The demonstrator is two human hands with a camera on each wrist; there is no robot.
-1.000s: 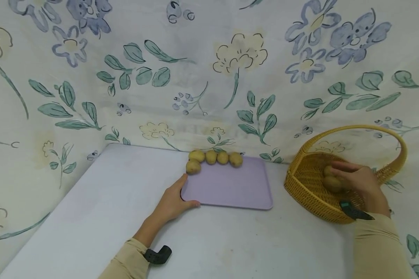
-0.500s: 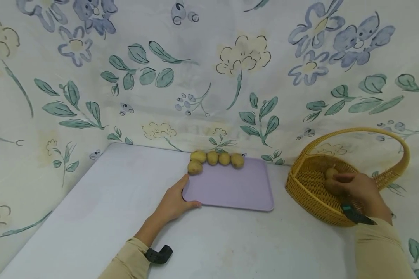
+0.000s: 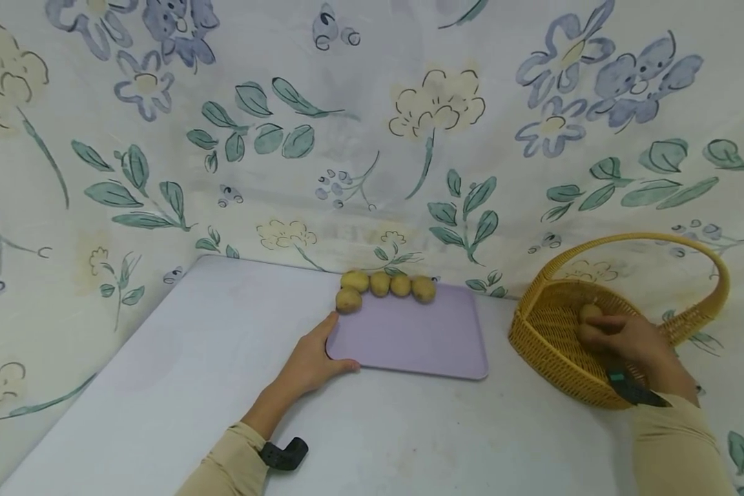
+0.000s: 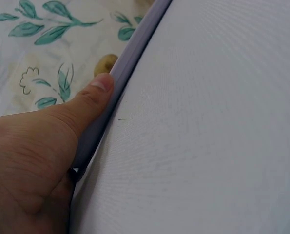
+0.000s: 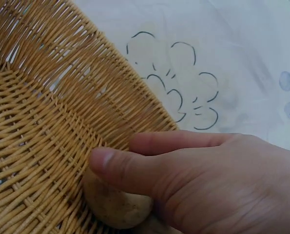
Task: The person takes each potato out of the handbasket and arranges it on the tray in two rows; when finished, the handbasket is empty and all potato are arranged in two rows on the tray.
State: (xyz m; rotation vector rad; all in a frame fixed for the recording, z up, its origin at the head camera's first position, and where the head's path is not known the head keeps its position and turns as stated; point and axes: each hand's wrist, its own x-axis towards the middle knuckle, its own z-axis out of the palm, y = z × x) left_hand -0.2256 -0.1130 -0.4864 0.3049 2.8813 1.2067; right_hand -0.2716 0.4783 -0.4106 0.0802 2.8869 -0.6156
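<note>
Right hand (image 3: 634, 341) pinches a potato (image 5: 116, 207); a loose hold could drop it; left hand (image 3: 310, 360), spread, touches the tray (image 3: 412, 337).

Surface (image 3: 471, 448), one: white, faint specks. Floral hanging (image 3: 372, 138), off-white, lightly creased: I see it rising behind the far edge and continuing beyond the left edge. Printed motifs: blue flowers (image 3: 553, 125), cream blooms (image 3: 437, 103), green leaves (image 3: 113, 195), blue berries (image 3: 326, 27). Light: soft, diffuse.
</note>
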